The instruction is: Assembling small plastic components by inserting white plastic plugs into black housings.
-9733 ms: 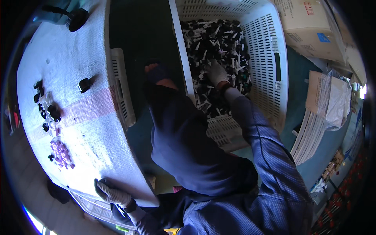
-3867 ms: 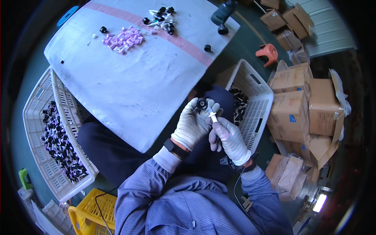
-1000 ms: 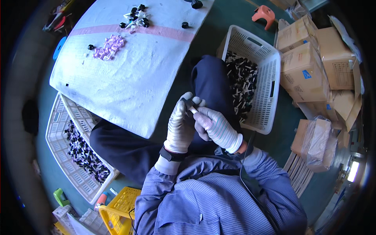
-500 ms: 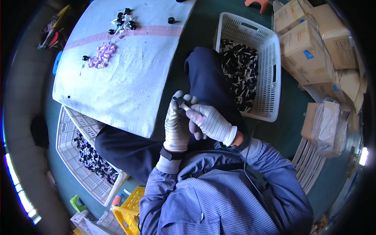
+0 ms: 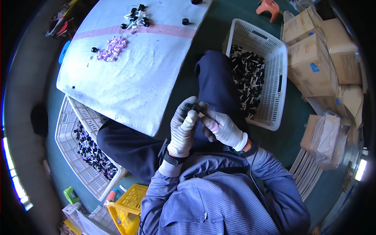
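- The left hand [image 5: 182,131], in a pale knitted work glove, is raised upright over the lap with its fingers curled around a small black plastic part [image 5: 190,106] pinched at the fingertips.
- The right hand [image 5: 223,127], gloved the same way, meets it from the right, thumb and forefinger closed on a short white stick-like piece [image 5: 203,114] that touches the black part.
- Both hands hover above the dark blue trouser leg [image 5: 213,84], just beside the near edge of the white cloth-covered board [image 5: 133,74].
- On the board's far end lie a heap of small pink pieces [image 5: 111,48] and a cluster of black and white parts [image 5: 136,15].
- A white slotted plastic basket [image 5: 270,51] of black parts sits to the right; another white basket [image 5: 76,156] lies lower left.
- Brown cardboard boxes [image 5: 313,62] stack at far right.
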A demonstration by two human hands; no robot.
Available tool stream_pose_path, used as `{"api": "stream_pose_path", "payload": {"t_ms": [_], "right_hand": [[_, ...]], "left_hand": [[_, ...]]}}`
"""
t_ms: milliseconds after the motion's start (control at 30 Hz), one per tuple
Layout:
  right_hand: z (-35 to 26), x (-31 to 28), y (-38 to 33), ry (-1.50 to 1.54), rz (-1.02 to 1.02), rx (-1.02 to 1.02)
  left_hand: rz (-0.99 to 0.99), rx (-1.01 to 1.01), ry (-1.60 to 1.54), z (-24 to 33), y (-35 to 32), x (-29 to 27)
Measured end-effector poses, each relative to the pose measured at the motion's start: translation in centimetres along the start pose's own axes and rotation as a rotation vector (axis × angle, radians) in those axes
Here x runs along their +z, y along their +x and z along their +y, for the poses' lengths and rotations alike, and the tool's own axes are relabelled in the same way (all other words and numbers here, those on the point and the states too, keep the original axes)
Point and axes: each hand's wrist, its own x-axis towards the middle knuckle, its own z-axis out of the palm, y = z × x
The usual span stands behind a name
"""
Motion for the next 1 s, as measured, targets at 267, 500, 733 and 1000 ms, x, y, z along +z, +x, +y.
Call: {"api": "stream_pose_path", "payload": {"t_ms": [267,500,733,1000], "right_hand": [[1.4,-0.1,0.3,-0.046,0.07,-0.026],[1.3,0.9,0.1,-0.057,0.067,-0.179],[2.5,1.8,0.6,-0.385,0.266,-0.598],[1.3,3.2,-0.5,-0.226,0.163,-0.53]], "left_hand": [[0.07,0.07,0.083,0.1,-0.7,1.1],[0.047,0.128,0.126,1.0,-1.2,1.4],[0.049,0.187,0.111,1.4,-1.7,2.4],[0.0,0.37,0.178,2.8,-3.4,4.3]]}}
